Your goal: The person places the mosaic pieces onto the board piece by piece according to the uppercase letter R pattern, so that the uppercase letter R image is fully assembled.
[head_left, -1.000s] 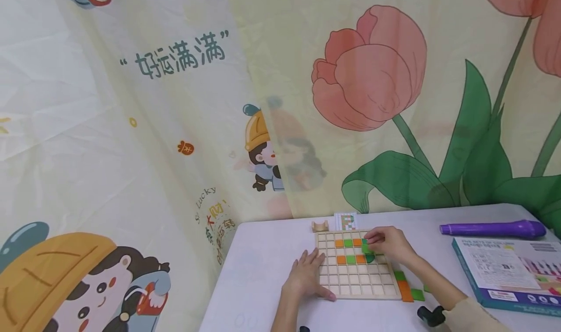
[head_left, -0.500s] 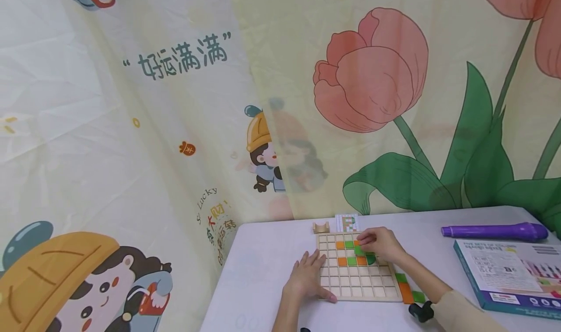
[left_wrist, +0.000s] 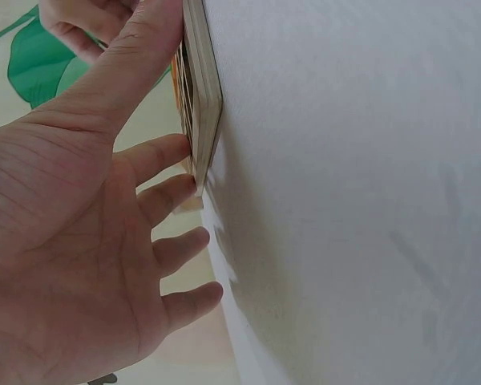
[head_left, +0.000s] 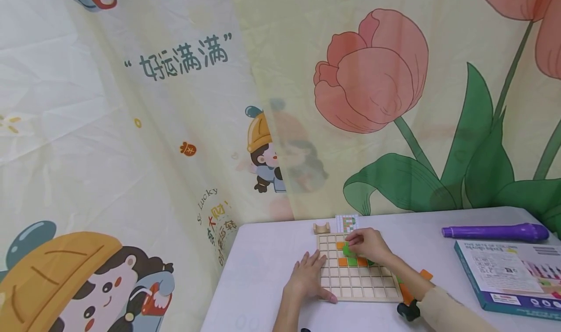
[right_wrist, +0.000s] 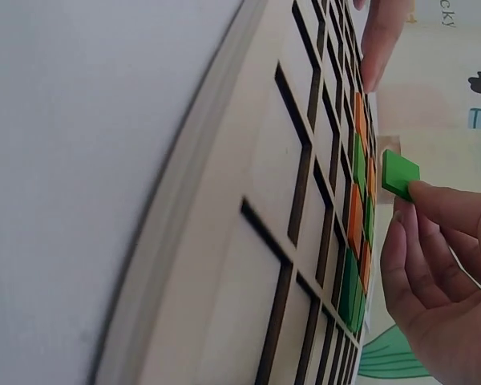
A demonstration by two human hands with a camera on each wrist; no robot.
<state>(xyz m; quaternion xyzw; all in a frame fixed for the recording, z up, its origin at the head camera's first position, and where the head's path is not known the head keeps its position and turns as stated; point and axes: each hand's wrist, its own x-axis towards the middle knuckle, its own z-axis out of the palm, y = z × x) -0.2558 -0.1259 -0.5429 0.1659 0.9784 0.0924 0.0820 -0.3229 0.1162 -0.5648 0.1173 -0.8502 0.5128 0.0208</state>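
My left hand [head_left: 305, 276] rests at the left side of a wooden grid board [head_left: 359, 287], fingers spread and straight. In the left wrist view the fingertips lie along the edge of the board [left_wrist: 204, 104]. Thumb and finger of my right hand [head_left: 370, 247] pinch a square green tile [right_wrist: 399, 174], held tilted above the board's far rows. Below it, a row of orange and green tiles [head_left: 352, 262] sits in the grid, ending in dark green. Another row shows an orange tile [head_left: 340, 245], its other tiles partly hidden behind my right hand.
Loose orange tiles [head_left: 426, 274] lie right of the board, partly covered by my forearm. Behind the board stand a small wooden holder [head_left: 321, 228] and a pattern card [head_left: 347, 223]. A purple marker [head_left: 495, 231] and a flat box [head_left: 508, 276] lie at the right.
My right hand has moved left over the board, carrying the green tile. The left hand stays in place. A loose orange tile now shows beyond my forearm, and loose green tiles are newly covered.
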